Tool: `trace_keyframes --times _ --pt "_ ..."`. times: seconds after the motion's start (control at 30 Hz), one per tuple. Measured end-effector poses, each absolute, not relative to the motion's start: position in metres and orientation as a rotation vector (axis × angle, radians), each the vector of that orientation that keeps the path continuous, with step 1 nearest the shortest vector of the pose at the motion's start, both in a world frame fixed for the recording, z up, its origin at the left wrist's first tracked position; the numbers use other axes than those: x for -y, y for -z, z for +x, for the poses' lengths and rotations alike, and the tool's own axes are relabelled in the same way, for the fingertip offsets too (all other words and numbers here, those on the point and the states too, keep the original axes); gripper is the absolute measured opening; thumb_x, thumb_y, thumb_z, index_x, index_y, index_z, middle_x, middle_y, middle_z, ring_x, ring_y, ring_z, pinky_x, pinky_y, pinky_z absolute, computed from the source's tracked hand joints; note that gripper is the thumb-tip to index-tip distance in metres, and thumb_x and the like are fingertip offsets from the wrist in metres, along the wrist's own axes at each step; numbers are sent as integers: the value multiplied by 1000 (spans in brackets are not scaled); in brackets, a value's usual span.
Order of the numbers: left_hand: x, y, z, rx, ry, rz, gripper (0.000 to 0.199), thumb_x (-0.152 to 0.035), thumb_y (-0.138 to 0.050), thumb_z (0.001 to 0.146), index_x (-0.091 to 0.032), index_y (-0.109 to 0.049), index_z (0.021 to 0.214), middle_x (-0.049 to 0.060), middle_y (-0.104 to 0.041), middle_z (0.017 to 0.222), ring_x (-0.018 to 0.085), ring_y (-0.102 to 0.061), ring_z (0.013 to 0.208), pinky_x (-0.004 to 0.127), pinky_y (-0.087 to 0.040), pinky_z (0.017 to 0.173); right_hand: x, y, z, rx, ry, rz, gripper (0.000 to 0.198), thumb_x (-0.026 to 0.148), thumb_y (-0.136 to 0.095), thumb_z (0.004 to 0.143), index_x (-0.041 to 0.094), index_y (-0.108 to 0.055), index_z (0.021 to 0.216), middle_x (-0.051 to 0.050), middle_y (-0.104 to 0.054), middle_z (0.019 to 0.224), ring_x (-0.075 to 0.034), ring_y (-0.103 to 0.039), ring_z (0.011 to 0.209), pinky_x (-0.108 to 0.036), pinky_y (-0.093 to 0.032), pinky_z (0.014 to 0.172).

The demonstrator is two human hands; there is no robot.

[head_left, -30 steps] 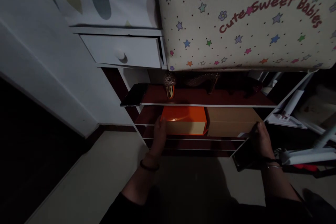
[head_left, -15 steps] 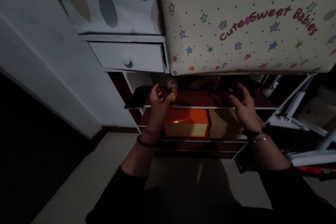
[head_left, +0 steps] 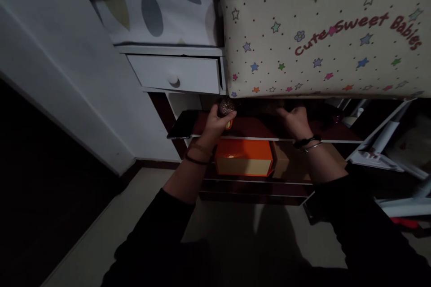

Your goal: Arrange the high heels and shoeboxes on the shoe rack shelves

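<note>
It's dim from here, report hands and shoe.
Left hand at glittery shoe, grip unclear. Right hand over upper shelf, hold unclear. Star-print fabric partly blocks view.

The glittery shoe [head_left: 226, 106] in front of you is bronze-brown, with a coarse, sparkling surface that catches a little light. You see just one rounded end of it, framed by the thumb and fingers of your left hand [head_left: 216, 123]; the rest is lost in shadow, so you cannot tell its full pose. It is at the upper dark red shelf [head_left: 252, 131], toward your left. Just below the rounded end, beside your thumb, shows a small orange-edged patch [head_left: 229, 124], partly covered by your hand.
</note>
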State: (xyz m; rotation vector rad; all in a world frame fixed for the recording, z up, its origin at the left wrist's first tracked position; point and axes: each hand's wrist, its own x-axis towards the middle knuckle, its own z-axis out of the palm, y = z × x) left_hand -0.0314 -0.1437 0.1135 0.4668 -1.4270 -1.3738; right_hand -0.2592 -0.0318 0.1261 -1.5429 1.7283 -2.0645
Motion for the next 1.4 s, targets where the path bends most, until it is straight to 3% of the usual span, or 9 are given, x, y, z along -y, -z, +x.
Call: trace_keyframes --times 0.17,0.33,0.43,0.53,0.7,0.9,1.13,1.27,1.4 --pt "145 -122 -31 1458 1396 552 83 -38 -87 53 -8 -52 122 12 -64 118 18 -60 102 29 -47 97 25 -129 -261 -1664 1698 -1596 59 50 -82 70 10 -67 112 -12 -67 122 -23 -64 115 -40 -48 111" --pt "149 -121 -32 1425 1400 576 76 -37 -86 49 -10 -54 112 7 -64 103 15 -58 91 27 -47 88 29 -135 -261 -1772 1660 -1526 60 46 -85 63 14 -70 112 -8 -69 121 -24 -65 113 -42 -50 109" --pt "151 -115 -32 1432 1369 532 67 -40 -85 53 -11 -54 106 6 -62 99 13 -55 87 26 -46 84 38 -136 -245 -1668 1867 -1078 47 41 -82 57 8 -70 88 -13 -71 101 -26 -69 86 -42 -59 81" --pt "151 -114 -32 1442 1355 493 67 -38 -85 56 -10 -55 109 5 -61 99 12 -54 87 24 -45 83 48 -130 -227 -1509 2013 -815 46 38 -79 53 6 -68 84 -13 -69 82 -23 -65 65 -36 -55 59" --pt "146 -123 -35 1445 1358 473 70 -35 -85 55 -9 -55 113 8 -63 105 14 -57 92 26 -46 88 52 -121 -210 -1823 2180 -976 54 47 -78 63 11 -73 103 -8 -72 96 -21 -67 89 -32 -54 82" --pt "152 -116 -39 1478 1394 424 70 -35 -87 60 -9 -54 116 10 -63 110 15 -58 94 27 -48 91 47 -134 -173 -2172 1946 -1062 52 50 -76 75 14 -72 113 -8 -72 105 -26 -67 102 -34 -49 86" --pt "159 -105 -32 1503 1461 310 74 -37 -85 70 -10 -50 130 13 -61 124 15 -60 106 28 -47 99 60 -126 -173 -1841 1724 -1248 59 59 -78 72 14 -72 108 -9 -72 109 -25 -67 106 -37 -52 94" --pt "157 -106 -32 1543 1421 304 67 -37 -83 74 -10 -52 126 13 -62 125 17 -61 106 29 -48 98 61 -112 -185 -1547 1798 -1299 75 57 -79 72 16 -60 132 -6 -67 125 -20 -64 116 -33 -50 104" --pt "152 -107 -32 1542 1405 299 65 -35 -83 73 -10 -52 124 12 -62 121 17 -61 103 28 -49 95 59 -105 -183 -1429 1870 -1326 77 53 -79 75 15 -55 137 -6 -62 135 -18 -60 124 -29 -46 110"
